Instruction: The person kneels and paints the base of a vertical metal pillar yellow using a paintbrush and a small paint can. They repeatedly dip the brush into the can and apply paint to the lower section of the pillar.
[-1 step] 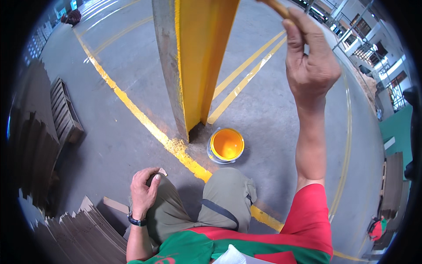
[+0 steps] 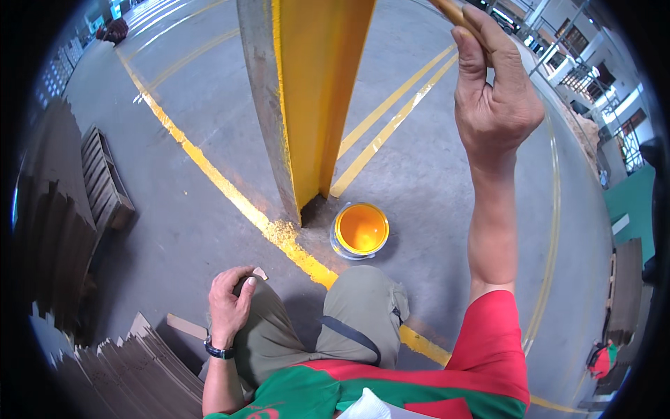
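My right hand is raised at the upper right, closed around the wooden handle of a paintbrush. The brush's head lies outside the picture. Left of it stands a steel post, its inner faces yellow and its near left face mostly bare grey. At the post's foot sits an open bucket of yellow paint. My left hand, with a dark band at the wrist, rests over my left knee, holding nothing that I can see. A small pale scrap shows beside its fingertips.
Stacks of flat cardboard stand at the left, with more at the lower left. A wooden pallet leans there. Yellow lines cross the grey floor. A person in red and green is far right.
My right hand has shifted very slightly, and more of the brush handle shows above its fingers. The view has moved a little; my left hand stays on the knee.
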Demonstrator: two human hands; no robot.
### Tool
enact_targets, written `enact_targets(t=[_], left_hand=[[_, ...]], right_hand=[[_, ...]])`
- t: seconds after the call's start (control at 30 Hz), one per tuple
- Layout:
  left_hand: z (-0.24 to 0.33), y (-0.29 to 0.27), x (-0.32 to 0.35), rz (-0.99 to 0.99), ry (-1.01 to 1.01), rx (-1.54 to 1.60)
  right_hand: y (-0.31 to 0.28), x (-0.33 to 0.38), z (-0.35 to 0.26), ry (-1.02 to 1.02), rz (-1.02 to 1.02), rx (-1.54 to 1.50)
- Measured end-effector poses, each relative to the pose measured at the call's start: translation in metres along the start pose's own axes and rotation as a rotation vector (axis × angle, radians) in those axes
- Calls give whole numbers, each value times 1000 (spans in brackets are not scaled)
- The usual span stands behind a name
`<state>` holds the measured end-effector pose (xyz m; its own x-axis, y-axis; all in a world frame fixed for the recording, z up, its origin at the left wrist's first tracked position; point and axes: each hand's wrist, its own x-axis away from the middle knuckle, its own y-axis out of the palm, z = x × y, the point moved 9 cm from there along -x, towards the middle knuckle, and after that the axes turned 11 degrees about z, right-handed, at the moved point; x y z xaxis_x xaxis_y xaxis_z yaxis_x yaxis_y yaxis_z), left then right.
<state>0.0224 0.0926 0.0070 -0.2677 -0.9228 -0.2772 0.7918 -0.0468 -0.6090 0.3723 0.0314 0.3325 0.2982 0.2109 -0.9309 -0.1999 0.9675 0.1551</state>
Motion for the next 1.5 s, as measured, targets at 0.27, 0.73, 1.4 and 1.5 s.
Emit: enact_targets(t=[0.27, 0.73, 1.4, 1.5], left_hand=[[-2, 1, 3, -4, -18, -42], [6, 2, 6, -3, -58, -59], [22, 2, 13, 28, -52, -130], [28, 0, 13, 33, -16, -145]], right_hand=[[31, 99, -11, 255, -168, -128], [68, 71, 36, 159, -551, -409], [45, -4, 30, -139, -340, -3], [26, 62, 1, -76, -491, -127]])
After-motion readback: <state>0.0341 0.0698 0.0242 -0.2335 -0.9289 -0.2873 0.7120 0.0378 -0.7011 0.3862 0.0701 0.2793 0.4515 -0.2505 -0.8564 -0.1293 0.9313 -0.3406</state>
